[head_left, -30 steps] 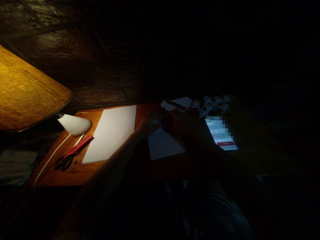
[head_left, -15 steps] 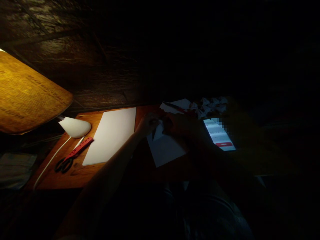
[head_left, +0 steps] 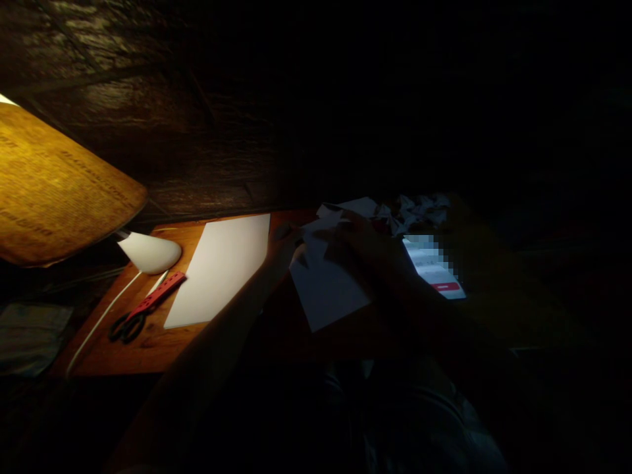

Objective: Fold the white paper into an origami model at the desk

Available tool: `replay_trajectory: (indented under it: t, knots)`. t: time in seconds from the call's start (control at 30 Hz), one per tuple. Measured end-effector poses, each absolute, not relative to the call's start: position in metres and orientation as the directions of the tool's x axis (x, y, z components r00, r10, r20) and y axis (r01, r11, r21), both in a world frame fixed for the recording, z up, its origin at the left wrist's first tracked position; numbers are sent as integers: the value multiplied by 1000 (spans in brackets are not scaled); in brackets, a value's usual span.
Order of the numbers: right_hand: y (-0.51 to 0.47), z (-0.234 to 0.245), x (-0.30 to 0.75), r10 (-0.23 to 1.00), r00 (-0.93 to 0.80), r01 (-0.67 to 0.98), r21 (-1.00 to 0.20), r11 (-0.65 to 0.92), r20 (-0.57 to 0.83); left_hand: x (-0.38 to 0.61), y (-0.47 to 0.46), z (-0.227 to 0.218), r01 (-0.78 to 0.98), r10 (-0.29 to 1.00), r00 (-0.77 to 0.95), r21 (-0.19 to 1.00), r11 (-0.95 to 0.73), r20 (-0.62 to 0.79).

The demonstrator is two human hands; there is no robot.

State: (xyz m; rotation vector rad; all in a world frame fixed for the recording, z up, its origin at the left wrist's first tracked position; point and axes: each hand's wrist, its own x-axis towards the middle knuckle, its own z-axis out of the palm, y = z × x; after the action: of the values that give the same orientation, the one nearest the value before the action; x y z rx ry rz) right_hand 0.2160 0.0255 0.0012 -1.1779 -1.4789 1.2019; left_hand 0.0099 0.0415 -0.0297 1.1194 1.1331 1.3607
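Note:
Dim light makes the fingers hard to read. My left hand [head_left: 282,242] grips the left edge of a folded white paper [head_left: 316,236]. On its right side my right hand [head_left: 360,238] is closed over the same paper, with dark fingers lying across it. Beneath both hands, a flat white sheet [head_left: 333,299] lies at an angle on the wooden table [head_left: 158,349], its upper part covered by the hands and the folded paper.
To the left are a larger stack of white paper [head_left: 222,270], black-handled scissors [head_left: 126,326] in a red cover, and a lamp with a white base [head_left: 153,253] and yellow shade [head_left: 59,191]. A lit phone [head_left: 434,266] lies right, with several folded paper pieces [head_left: 415,212] behind.
The folded paper has turned and shows a broader face now. My right hand has shifted slightly right and spread across it; the left hand has moved slightly left.

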Motion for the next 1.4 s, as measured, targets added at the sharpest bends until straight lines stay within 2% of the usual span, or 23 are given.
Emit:
replay_trajectory:
  t: [0.1,0.23,0.3,0.43,0.63,0.8,1.0,1.1,1.17,1.3,1.4]
  knots:
    - [15,15,216,970,-243,321,-945,55,-26,11,40,-31,-148,997,-56,987,-61,53]
    - [12,19,215,988,-148,433,-901,32,-36,9,38,-33,-89,999,7,995,-52,53]
    - [15,15,214,992,-122,407,-913,38,-14,8,38,-36,-78,998,58,996,-29,34]
    - [21,7,216,982,-191,345,-936,66,-1,7,39,-39,-91,994,111,996,-9,19]
    - [24,4,217,979,-197,338,-934,113,47,8,36,-28,-90,988,131,993,-75,86]
    - [16,16,218,971,-239,290,-956,45,-27,7,31,-21,-57,986,117,992,-112,118]
    - [5,34,221,935,-335,288,-958,-17,-117,9,27,-22,-66,974,211,995,-73,85]
    - [8,32,222,918,-381,306,-952,13,-110,9,29,-24,-17,965,251,997,-69,71]
    - [10,29,222,919,-381,337,-941,41,-96,9,31,-26,1,969,228,996,-94,92]
    - [11,23,223,929,-358,344,-938,41,-91,7,37,-28,-34,985,54,986,-160,162]
    - [13,16,220,942,-330,340,-939,59,-60,5,39,-28,-40,986,-9,986,-164,164]
